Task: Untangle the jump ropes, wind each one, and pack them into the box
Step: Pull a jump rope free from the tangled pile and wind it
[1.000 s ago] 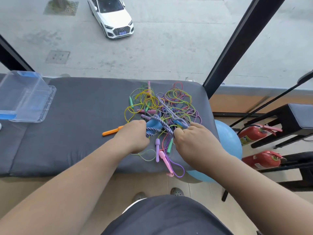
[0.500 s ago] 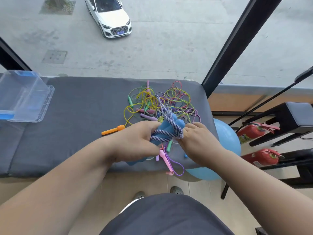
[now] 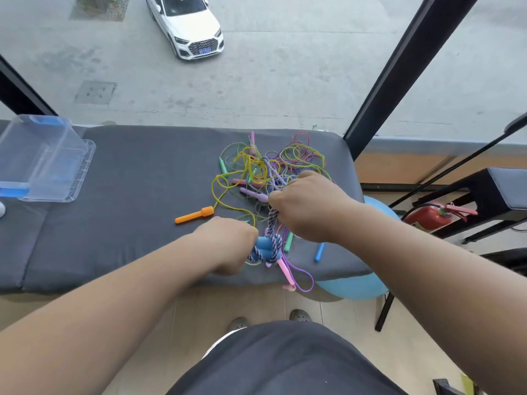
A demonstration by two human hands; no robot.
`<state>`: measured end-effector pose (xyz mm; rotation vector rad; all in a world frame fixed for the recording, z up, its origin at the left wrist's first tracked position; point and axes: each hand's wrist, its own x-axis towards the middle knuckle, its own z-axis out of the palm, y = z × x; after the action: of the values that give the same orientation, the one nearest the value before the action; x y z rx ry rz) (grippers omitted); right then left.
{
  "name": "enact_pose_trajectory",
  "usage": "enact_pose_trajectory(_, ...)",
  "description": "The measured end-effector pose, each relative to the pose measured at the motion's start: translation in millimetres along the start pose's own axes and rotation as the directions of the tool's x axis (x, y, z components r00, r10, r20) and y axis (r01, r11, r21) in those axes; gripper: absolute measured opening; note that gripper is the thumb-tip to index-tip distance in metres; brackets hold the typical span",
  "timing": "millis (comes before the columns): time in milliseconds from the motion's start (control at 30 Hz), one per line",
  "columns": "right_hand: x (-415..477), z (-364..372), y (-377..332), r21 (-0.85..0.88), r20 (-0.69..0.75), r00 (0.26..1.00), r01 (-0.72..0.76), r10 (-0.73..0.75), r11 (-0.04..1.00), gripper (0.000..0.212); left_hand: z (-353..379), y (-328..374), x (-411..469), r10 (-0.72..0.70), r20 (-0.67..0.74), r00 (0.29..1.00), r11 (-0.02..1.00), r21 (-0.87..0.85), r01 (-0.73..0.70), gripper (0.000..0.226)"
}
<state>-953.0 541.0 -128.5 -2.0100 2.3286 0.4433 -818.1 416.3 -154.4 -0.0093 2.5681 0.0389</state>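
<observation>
A tangle of thin coloured jump ropes [image 3: 273,163] lies on the right part of the grey padded bench [image 3: 128,178]. My left hand [image 3: 228,243] grips the blue handles [image 3: 263,246] of a thick braided blue-and-white rope [image 3: 273,218] near the bench's front edge. My right hand [image 3: 308,206] is closed on the same braided rope higher up, where it runs into the tangle. An orange handle [image 3: 194,215] lies left of the pile. The clear plastic box [image 3: 42,161] with a blue latch stands open at the far left.
A blue exercise ball [image 3: 356,289] sits under the bench's right end. Red fire extinguishers [image 3: 430,216] and a black stool [image 3: 490,195] stand at the right. Pink and purple rope ends [image 3: 296,277] hang over the front edge. A window lies behind the bench.
My right hand has moved up along the braided rope into the tangle. My left hand has drawn the blue handles back toward the front edge, stretching the rope between both hands.
</observation>
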Motion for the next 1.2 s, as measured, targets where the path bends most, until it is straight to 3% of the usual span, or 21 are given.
enact_pose_trajectory(233, -10, -4, -30, 0.212, -0.009, 0.99, -0.135, 0.14, 0.968, 0.022, 4, -5, 16, -0.158, -0.128, 0.979, 0.987, 0.02, 0.161, 0.018)
enact_pose_trajectory(333, -25, 2, -35, 0.305, -0.054, 0.977, -0.182, 0.208, 0.935, 0.025, 6, -11, 20, -0.247, -0.143, 0.958, 0.958, -0.183, 0.22, 0.018)
enact_pose_trajectory(533, -60, 20, -24, 0.303, -0.121, 0.96, -0.208, 0.254, 0.93, 0.035, -3, -10, 13, -0.266, -0.151, 0.952, 0.844, -0.514, 0.154, 0.024)
enact_pose_trajectory(700, -61, 24, -33, 0.301, -0.194, 0.951, -0.174, 0.239, 0.938, 0.028, -8, 4, 10, -0.324, -0.111, 0.94, 0.624, -0.771, 0.124, 0.025)
enact_pose_trajectory(767, -57, 18, -39, 0.301, -0.211, 0.951, -0.159, 0.228, 0.94, 0.026, -7, 4, 13, -0.343, -0.145, 0.928, 0.713, -0.684, 0.157, 0.025)
enact_pose_trajectory(833, -55, 9, -44, 0.328, -0.233, 0.942, -0.158, 0.242, 0.932, 0.025, -2, 3, 17, -0.348, -0.214, 0.913, 0.865, -0.45, 0.224, 0.021)
enact_pose_trajectory(900, -56, 0, -44, 0.373, -0.257, 0.926, -0.17, 0.278, 0.912, 0.024, 5, 4, 20, -0.333, -0.246, 0.91, 0.934, -0.222, 0.281, 0.021)
enact_pose_trajectory(1067, -58, 1, -34, 0.5, -0.246, 0.895, -0.211, 0.372, 0.84, 0.027, 12, 6, 26, -0.235, -0.328, 0.915, 0.962, 0.055, 0.267, 0.019)
enact_pose_trajectory(1200, -56, 2, -31, 0.597, -0.232, 0.88, -0.207, 0.414, 0.775, 0.025, 8, 11, 30, -0.214, -0.31, 0.926, 0.971, 0.032, 0.235, 0.019)
